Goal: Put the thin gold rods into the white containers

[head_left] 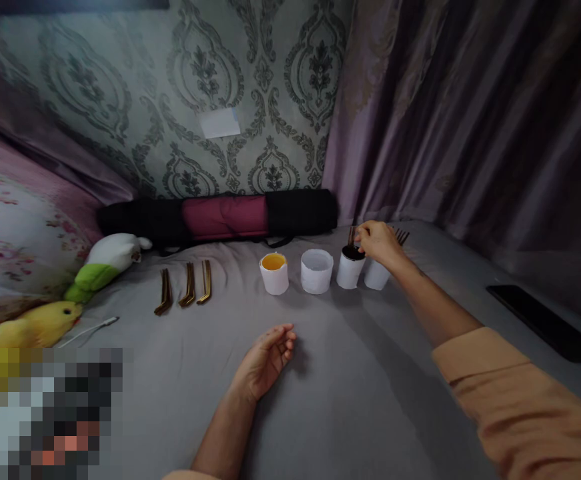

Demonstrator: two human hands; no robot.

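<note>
Four white cups stand in a row on the grey sheet [350, 373]: one with a yellow inside [274, 273], one white inside [316, 271], one dark inside [350, 267], and a fourth [376, 275] partly hidden behind my right hand. My right hand [377, 241] reaches over the dark cup, fingers pinched on thin dark sticks [352, 235] that stand in it. More stick tips [402, 235] show by the fourth cup. My left hand [269, 357] rests on the sheet, palm up, fingers loosely curled, holding nothing. Three bent gold straws [185, 287] lie to the left.
A rolled black and maroon mat [220, 217] lies against the patterned wall. Plush toys, green-white [103, 263] and yellow [30, 330], sit at the left with a white cable [90, 330]. A dark phone [545, 323] lies at the right near the curtain [470, 120].
</note>
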